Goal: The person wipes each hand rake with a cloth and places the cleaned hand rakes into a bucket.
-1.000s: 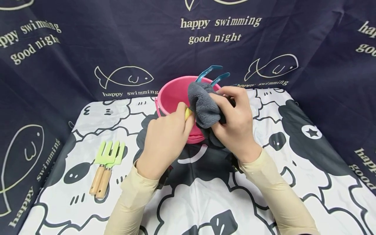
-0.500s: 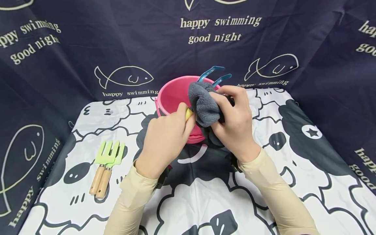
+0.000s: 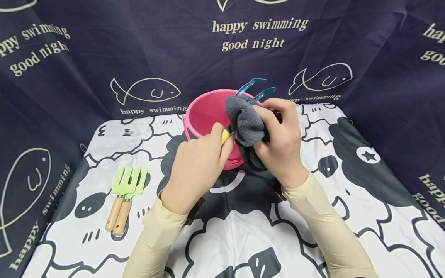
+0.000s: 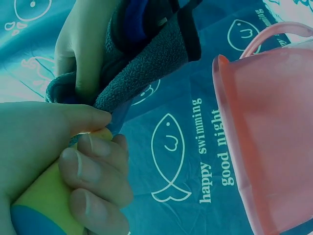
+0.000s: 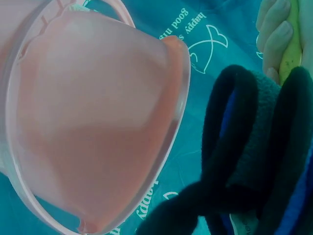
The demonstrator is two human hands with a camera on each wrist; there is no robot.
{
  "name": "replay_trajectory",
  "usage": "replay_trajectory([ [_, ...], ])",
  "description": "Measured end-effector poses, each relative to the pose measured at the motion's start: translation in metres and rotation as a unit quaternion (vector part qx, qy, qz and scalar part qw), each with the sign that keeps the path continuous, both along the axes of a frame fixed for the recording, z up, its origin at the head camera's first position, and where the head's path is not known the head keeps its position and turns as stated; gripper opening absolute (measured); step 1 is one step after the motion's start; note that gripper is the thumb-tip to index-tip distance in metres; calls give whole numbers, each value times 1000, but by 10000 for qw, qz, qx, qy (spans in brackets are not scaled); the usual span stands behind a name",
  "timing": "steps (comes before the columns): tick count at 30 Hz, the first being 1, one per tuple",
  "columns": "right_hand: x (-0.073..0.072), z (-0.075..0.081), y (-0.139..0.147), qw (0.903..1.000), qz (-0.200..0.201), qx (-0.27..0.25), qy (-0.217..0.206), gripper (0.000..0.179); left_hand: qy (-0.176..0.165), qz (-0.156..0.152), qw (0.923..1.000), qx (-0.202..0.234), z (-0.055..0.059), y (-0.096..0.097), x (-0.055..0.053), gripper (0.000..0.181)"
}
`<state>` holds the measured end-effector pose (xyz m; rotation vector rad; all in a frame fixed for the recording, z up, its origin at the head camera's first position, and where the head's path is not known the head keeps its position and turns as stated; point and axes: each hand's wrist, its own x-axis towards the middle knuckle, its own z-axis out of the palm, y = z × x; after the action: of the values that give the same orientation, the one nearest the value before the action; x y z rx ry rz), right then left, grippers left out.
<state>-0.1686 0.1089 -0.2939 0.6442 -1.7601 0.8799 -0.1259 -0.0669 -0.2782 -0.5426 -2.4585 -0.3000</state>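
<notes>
My left hand [image 3: 194, 166] grips the yellow handle [image 3: 226, 136] of a hand rake; in the left wrist view the handle [image 4: 44, 196] has a blue end and the fingers wrap round it. In my right hand [image 3: 283, 143] is a dark grey plush cloth [image 3: 246, 121], bunched round the rake's middle, which it hides. Two bent blue prongs [image 3: 265, 92] stick out beyond the cloth. The right wrist view shows folds of the cloth [image 5: 234, 122] with dark edging and some blue inside. Both hands are raised in front of the pink bucket.
The pink bucket [image 3: 205, 112] stands at the back of the table, its carrying handle hanging at the left. Two light green hand forks [image 3: 129, 185] with wooden handles lie overlapping at the left on the sheep-print tablecloth [image 3: 229, 235]. A dark fish-print curtain [image 3: 208, 65] closes the back and sides.
Both hands, the cloth and the rake have shifted slightly to the right, and the prongs show a little further right. The bucket and green forks stay in place.
</notes>
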Motion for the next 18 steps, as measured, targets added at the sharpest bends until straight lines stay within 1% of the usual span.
replay_trajectory([
  [6, -2, 2, 3, 9999, -127, -38, -14, 16, -39, -18, 10000, -36, 1, 2, 0, 31],
  [10, -6, 4, 8, 9993, -270, -244, -94, 16, -82, -56, 9999, -52, 1, 4, 1, 33],
  [13, -9, 6, 12, 9983, -424, -357, -188, 17, -90, -74, 9999, -67, -1, 5, 1, 34],
  [18, -12, 6, 14, 9972, -636, -341, -197, 17, -54, -80, 9999, -43, -3, 6, 0, 34],
])
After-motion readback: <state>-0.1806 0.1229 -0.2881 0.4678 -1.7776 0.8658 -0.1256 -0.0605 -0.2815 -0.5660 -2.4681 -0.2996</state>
